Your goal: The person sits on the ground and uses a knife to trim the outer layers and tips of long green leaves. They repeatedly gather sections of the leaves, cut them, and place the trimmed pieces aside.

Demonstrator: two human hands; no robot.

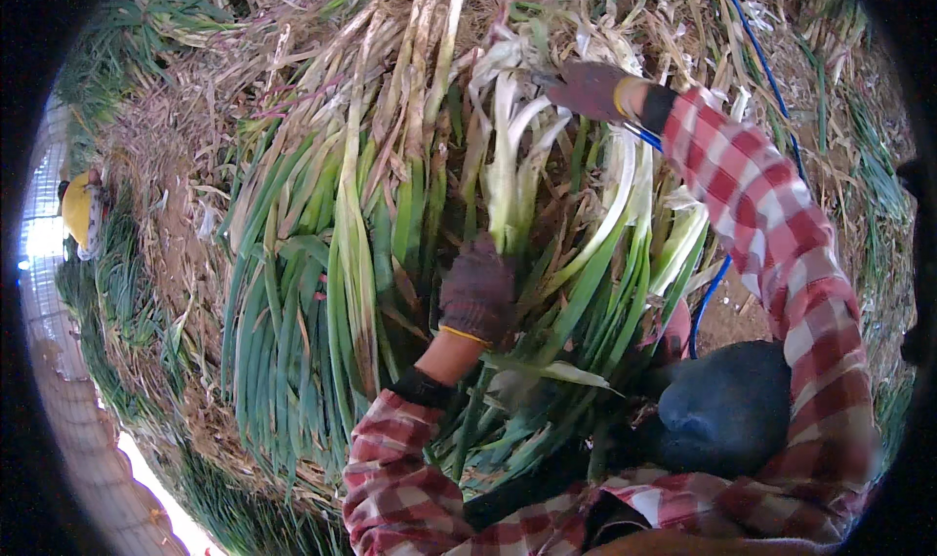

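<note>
Maroon-gloved, your left hand (477,288) clamps its fingers round long white-and-green stalks (502,190), seemingly steadying them for your similarly gloved right hand (586,90), whose finger state I can't tell.

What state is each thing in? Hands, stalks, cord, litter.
Left hand: gloved, closed around stalks
Right hand: gloved, at the stalks' pale ends; grip unclear
Held stalks: pale ends pointing away from the person
Stalks at left: lying side by side, some browned toward the far ends
Blue cord: curved, partly hidden by the right sleeve
Litter: dry, scattered
</note>
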